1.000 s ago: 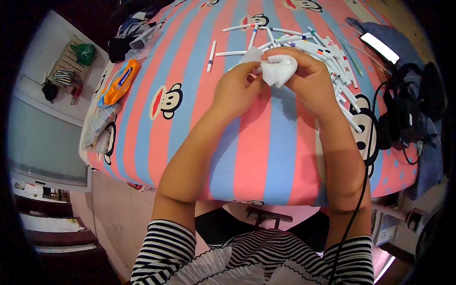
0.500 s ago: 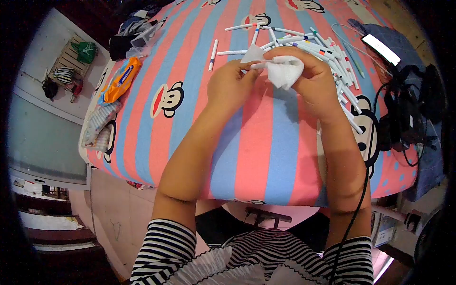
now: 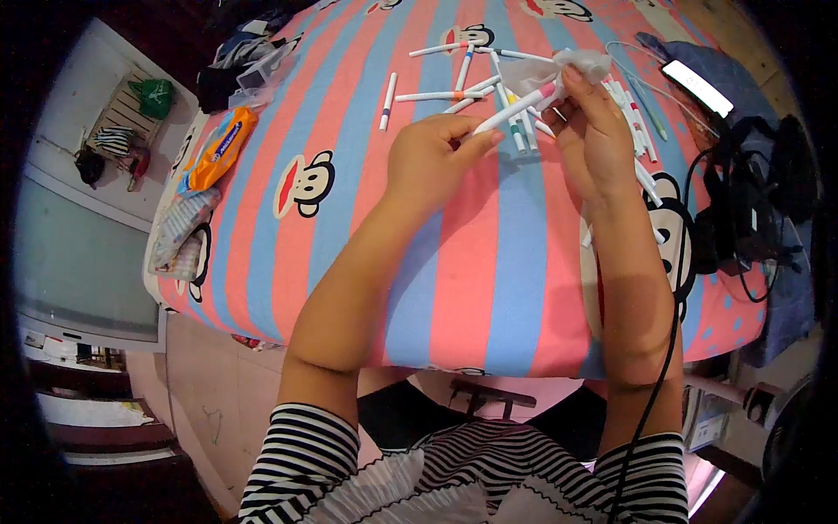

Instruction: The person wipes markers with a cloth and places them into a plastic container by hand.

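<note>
Above the striped bed, my left hand [image 3: 436, 157] pinches one end of a white marker pen [image 3: 513, 110] with a pink band. The pen slants up and to the right. My right hand [image 3: 595, 131] is closed on a thin white wipe [image 3: 530, 73], which is bunched around the pen's far end and hides that tip. Several white marker pens lie scattered on the bed behind and below the hands, among them one with an orange band [image 3: 436, 96] and one with a purple band [image 3: 388, 103].
The bed has a pink and blue striped sheet [image 3: 471, 288]. An orange wipes packet [image 3: 223, 150] lies at the left edge. At the right are a lit phone [image 3: 698, 87], a teal pen [image 3: 650, 112], and a black bag with cables [image 3: 742, 218]. A clear plastic box [image 3: 260, 80] sits far left.
My right hand has moved up and right with the wipe along the pen. More of the pen, with its pink band, now shows between the hands.
</note>
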Available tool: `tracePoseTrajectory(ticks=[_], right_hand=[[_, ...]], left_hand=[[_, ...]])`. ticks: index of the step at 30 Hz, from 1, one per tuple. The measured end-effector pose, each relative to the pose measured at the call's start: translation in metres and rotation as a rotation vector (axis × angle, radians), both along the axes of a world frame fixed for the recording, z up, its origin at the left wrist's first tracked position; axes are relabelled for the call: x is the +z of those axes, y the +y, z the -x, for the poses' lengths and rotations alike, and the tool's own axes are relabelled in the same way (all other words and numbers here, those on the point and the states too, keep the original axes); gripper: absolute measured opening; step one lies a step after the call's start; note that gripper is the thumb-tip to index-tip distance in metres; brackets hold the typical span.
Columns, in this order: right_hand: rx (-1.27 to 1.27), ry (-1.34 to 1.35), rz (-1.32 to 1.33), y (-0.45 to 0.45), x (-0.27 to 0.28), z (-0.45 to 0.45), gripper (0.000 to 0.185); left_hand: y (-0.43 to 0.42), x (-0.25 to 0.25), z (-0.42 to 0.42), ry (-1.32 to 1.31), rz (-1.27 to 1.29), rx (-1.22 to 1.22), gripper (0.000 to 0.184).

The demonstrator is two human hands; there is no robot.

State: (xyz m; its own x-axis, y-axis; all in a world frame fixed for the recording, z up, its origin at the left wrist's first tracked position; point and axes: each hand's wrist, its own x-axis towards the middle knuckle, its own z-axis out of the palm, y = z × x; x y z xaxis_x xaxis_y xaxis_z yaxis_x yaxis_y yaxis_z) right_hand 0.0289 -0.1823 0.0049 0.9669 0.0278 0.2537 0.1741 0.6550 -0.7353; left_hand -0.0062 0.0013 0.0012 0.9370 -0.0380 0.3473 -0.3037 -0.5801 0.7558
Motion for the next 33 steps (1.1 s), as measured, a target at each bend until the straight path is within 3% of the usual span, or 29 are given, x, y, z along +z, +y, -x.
tracePoseTrajectory(ticks=[6,8,12,15,17,18,21,27,33], right_hand=[[0.114,0.043,0.39,0.02,-0.003,0.013,0.027],[0.133,0.049,0.45,0.024,-0.001,0.018,0.029],[0.017,-0.049,0.603,0.02,-0.004,0.013,0.027],[0.046,-0.126,0.773,0.02,-0.008,0.014,0.025],[0.152,-0.123,0.861,0.022,0.0,0.023,0.023],[0.194,-0.122,0.838,0.024,0.0,0.026,0.023],[0.326,-0.123,0.773,0.027,0.003,0.032,0.025],[0.25,-0.1,0.766,0.017,-0.002,0.02,0.028],[0.092,-0.004,0.55,0.01,0.005,0.017,0.027]], left_hand=[[-0.005,-0.002,0.001,-0.002,0.024,-0.091,0.02],[-0.005,0.004,0.004,0.028,-0.098,-0.073,0.023],[0.004,0.009,0.003,-0.009,-0.109,-0.004,0.032],[0.015,0.014,-0.005,-0.152,0.3,0.038,0.032],[0.013,0.018,-0.005,-0.151,0.453,-0.059,0.032],[0.013,0.02,-0.004,-0.151,0.529,-0.108,0.032],[0.016,0.021,0.001,-0.058,0.394,-0.154,0.028],[0.022,0.022,-0.007,-0.13,0.832,-0.066,0.023],[0.028,0.022,-0.009,-0.115,0.952,-0.081,0.02]])
